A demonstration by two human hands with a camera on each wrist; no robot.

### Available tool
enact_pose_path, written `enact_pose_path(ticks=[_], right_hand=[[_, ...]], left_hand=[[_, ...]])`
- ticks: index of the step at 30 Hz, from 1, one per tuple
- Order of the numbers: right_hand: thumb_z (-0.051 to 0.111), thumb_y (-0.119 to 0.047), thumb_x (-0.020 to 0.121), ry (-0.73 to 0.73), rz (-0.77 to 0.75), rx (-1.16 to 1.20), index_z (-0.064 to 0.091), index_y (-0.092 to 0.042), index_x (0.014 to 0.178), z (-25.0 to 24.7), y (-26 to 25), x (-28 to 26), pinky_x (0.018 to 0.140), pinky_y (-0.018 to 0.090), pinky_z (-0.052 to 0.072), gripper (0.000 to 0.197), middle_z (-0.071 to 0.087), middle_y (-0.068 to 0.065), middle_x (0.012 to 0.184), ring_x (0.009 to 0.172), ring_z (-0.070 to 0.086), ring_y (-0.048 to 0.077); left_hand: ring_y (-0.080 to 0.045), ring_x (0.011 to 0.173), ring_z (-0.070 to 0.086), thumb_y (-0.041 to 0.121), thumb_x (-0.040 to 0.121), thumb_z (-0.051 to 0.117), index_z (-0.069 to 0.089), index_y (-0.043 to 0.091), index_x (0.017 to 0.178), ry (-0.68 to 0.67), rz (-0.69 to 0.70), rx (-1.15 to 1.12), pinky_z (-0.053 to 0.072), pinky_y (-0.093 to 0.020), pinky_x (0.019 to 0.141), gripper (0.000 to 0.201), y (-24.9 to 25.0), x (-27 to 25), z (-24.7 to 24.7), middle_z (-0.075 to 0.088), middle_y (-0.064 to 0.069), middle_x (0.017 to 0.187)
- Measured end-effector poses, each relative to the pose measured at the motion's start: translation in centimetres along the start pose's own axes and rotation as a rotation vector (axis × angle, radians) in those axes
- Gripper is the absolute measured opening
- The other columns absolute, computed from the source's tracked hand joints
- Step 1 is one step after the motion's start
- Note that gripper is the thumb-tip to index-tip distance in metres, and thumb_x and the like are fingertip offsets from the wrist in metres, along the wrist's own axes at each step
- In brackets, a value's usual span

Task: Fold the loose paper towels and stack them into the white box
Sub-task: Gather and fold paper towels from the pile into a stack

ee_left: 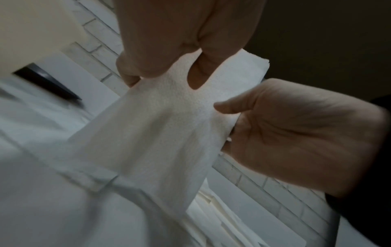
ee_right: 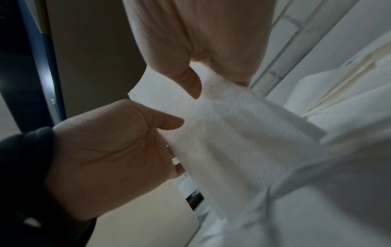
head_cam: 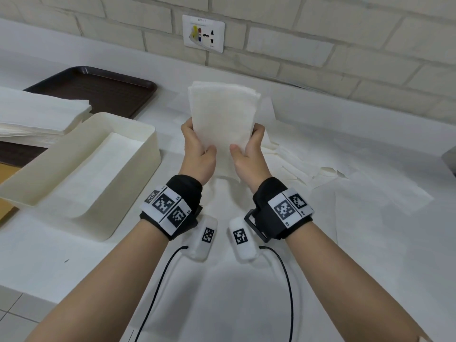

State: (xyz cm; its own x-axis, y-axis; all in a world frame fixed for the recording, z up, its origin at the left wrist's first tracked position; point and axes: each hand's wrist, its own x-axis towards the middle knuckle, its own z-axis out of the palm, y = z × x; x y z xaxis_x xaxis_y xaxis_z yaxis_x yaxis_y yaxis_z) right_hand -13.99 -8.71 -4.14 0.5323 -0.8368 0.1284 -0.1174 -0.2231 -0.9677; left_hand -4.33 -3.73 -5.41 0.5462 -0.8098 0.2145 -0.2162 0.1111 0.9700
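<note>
I hold a stack of folded white paper towels (head_cam: 223,112) upright above the table, one hand on each side. My left hand (head_cam: 197,143) grips its left edge, thumb in front. On the right edge, my right hand (head_cam: 248,144) grips the same way. The left wrist view shows my left hand (ee_left: 162,73) pinching the towels (ee_left: 158,133), with the right hand opposite. From the right wrist, my right hand (ee_right: 217,83) pinches the towels (ee_right: 232,133). The white box (head_cam: 145,174) stands at the left with flat towels lying in it. Loose towels (head_cam: 308,166) lie spread to the right.
A dark brown tray (head_cam: 103,87) sits at the back left, with a thick pile of white paper sheets (head_cam: 37,114) lying on it. A white brick wall with a socket plate (head_cam: 203,33) runs behind the table. White paper (head_cam: 246,292) covers the near tabletop.
</note>
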Motion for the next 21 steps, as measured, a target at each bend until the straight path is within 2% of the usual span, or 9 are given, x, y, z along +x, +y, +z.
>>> enact_pose_path(ticks=[2, 6, 8, 11, 13, 16, 17, 19, 21], right_hand=[[0.033, 0.003, 0.095, -0.052, 0.073, -0.039, 0.018, -0.007, 0.127, 0.1, 0.4, -0.3, 0.083, 0.018, 0.037, 0.036, 0.041, -0.002, 0.115, 0.102, 0.045, 0.008], [0.031, 0.001, 0.096, -0.046, 0.076, -0.036, 0.022, -0.007, 0.124, 0.2, 0.4, -0.2, 0.081, 0.019, 0.038, 0.03, 0.044, 0.0, 0.11, 0.101, 0.046, 0.011], [0.032, 0.002, 0.095, -0.01, 0.028, -0.015, 0.024, -0.012, 0.116, 0.2, 0.2, 0.1, 0.085, 0.021, 0.038, 0.026, 0.045, -0.005, 0.103, 0.1, 0.047, 0.011], [0.035, 0.003, 0.094, 0.057, -0.058, -0.142, 0.034, -0.009, 0.117, -0.3, 0.0, 0.3, 0.079, 0.016, 0.041, 0.026, 0.051, -0.004, 0.1, 0.095, 0.052, 0.013], [0.038, 0.003, 0.093, 0.091, -0.11, -0.315, 0.04, -0.006, 0.119, -1.1, -0.4, 0.6, 0.075, 0.014, 0.043, 0.027, 0.055, 0.002, 0.105, 0.094, 0.055, 0.017], [0.04, 0.004, 0.09, 0.076, -0.171, -0.609, 0.046, -0.009, 0.113, -2.2, -1.2, 1.1, 0.088, 0.035, 0.046, 0.028, 0.061, 0.007, 0.109, 0.099, 0.057, 0.026], [0.04, 0.005, 0.088, 0.043, -0.176, -0.712, 0.048, -0.009, 0.112, -2.4, -1.6, 1.2, 0.089, 0.037, 0.044, 0.029, 0.061, 0.006, 0.109, 0.099, 0.057, 0.027], [0.04, 0.005, 0.086, -0.034, -0.183, -0.909, 0.049, -0.011, 0.113, -2.4, -2.4, 1.4, 0.085, 0.033, 0.038, 0.032, 0.06, 0.004, 0.111, 0.102, 0.054, 0.027], [0.039, 0.004, 0.086, -0.082, -0.209, -1.087, 0.047, -0.012, 0.119, -2.2, -3.2, 1.5, 0.083, 0.033, 0.033, 0.037, 0.058, 0.004, 0.116, 0.107, 0.052, 0.027]], left_hand=[[-0.015, 0.113, 0.041, -0.011, 0.089, 0.034, 0.019, 0.005, 0.131, -0.04, -0.11, -0.001, 0.038, -0.024, 0.093, 0.048, -0.4, 0.0, -0.1, 0.038, -0.004, 0.121], [-0.008, 0.095, 0.047, -0.007, 0.092, 0.033, 0.022, 0.012, 0.113, -0.007, -0.138, -0.022, 0.04, -0.007, 0.072, 0.03, -0.3, -0.1, 0.2, 0.042, 0.001, 0.108], [-0.001, 0.092, 0.046, -0.006, 0.093, 0.034, 0.021, 0.011, 0.112, 0.018, -0.127, -0.082, 0.04, -0.008, 0.076, 0.029, -0.1, 0.0, 0.4, 0.041, 0.003, 0.107], [-0.012, 0.103, 0.046, -0.005, 0.091, 0.043, 0.017, 0.006, 0.129, 0.055, -0.18, -0.113, 0.042, -0.013, 0.078, 0.047, 0.0, 0.0, 0.1, 0.04, -0.001, 0.112], [-0.018, 0.111, 0.044, -0.002, 0.085, 0.057, 0.014, 0.01, 0.137, 0.181, -0.162, -0.027, 0.041, -0.022, 0.089, 0.069, 0.0, 0.2, -0.7, 0.04, -0.006, 0.118], [-0.022, 0.128, 0.033, 0.003, 0.076, 0.069, 0.01, 0.007, 0.143, 0.311, 0.029, 0.158, 0.026, -0.028, 0.108, 0.089, -0.1, 0.9, -2.2, 0.031, -0.014, 0.138], [-0.022, 0.131, 0.031, 0.003, 0.076, 0.069, 0.012, 0.006, 0.144, 0.276, 0.084, 0.229, 0.024, -0.026, 0.109, 0.088, -0.1, 1.2, -2.4, 0.031, -0.014, 0.141], [-0.022, 0.128, 0.037, -0.002, 0.08, 0.061, 0.022, 0.008, 0.142, 0.129, 0.103, 0.28, 0.029, -0.02, 0.104, 0.073, -0.1, 1.7, -2.4, 0.039, -0.012, 0.137], [-0.024, 0.119, 0.046, -0.008, 0.085, 0.049, 0.035, 0.006, 0.134, 0.036, -0.016, 0.191, 0.037, -0.014, 0.091, 0.054, -0.3, 1.9, -2.2, 0.049, -0.009, 0.123]])
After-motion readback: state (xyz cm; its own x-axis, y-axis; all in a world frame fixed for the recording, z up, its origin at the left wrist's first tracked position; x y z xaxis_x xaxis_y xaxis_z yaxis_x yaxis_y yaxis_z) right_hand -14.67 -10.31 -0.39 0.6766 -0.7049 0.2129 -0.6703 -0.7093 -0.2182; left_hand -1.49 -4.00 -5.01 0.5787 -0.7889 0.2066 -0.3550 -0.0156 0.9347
